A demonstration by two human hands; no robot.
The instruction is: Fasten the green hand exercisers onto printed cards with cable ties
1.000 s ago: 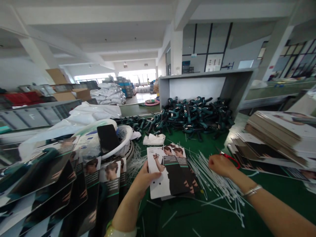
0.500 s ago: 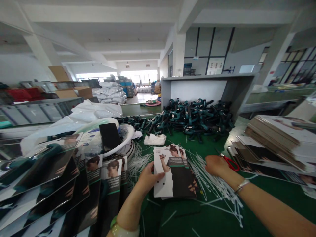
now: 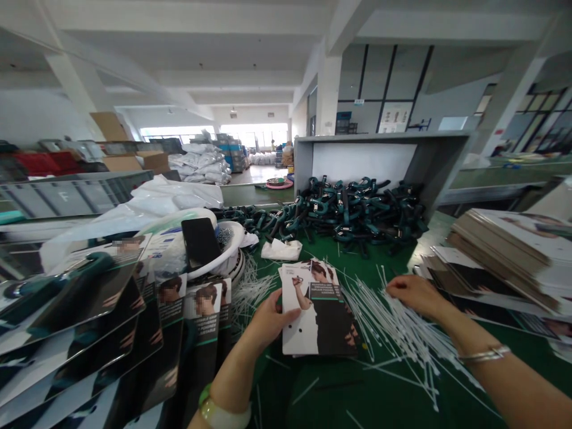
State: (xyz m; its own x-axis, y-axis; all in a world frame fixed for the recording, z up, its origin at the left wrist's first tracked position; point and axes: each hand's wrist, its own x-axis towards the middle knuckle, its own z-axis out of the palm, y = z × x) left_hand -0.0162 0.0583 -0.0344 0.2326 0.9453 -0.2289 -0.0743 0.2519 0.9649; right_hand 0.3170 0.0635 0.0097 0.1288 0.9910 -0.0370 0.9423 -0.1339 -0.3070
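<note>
My left hand [image 3: 270,319] is closed on the left edge of a small stack of printed backing cards [image 3: 319,322], thumb on top, over the green table. My right hand [image 3: 415,293] is closed in a pinch at the upper end of a loose pile of white cable ties [image 3: 409,339]. A cable tie appears to be between its fingertips, partly hidden by the fingers. Cards with dark green clamps [image 3: 89,298] fixed to them lie overlapped at the left. Red-handled scissors are now hidden by my right hand.
A heap of dark green clamps [image 3: 348,214] spills from a grey box [image 3: 447,161] at the back. More cards [image 3: 500,244] are stacked at the right. A black phone [image 3: 199,241] rests on a white basin [image 3: 236,235], near a folded white tissue [image 3: 281,250].
My right hand has moved right and slightly up along the cable ties, covering the scissors, and its fingertips now show in a pinch. My left hand keeps its hold on the cards.
</note>
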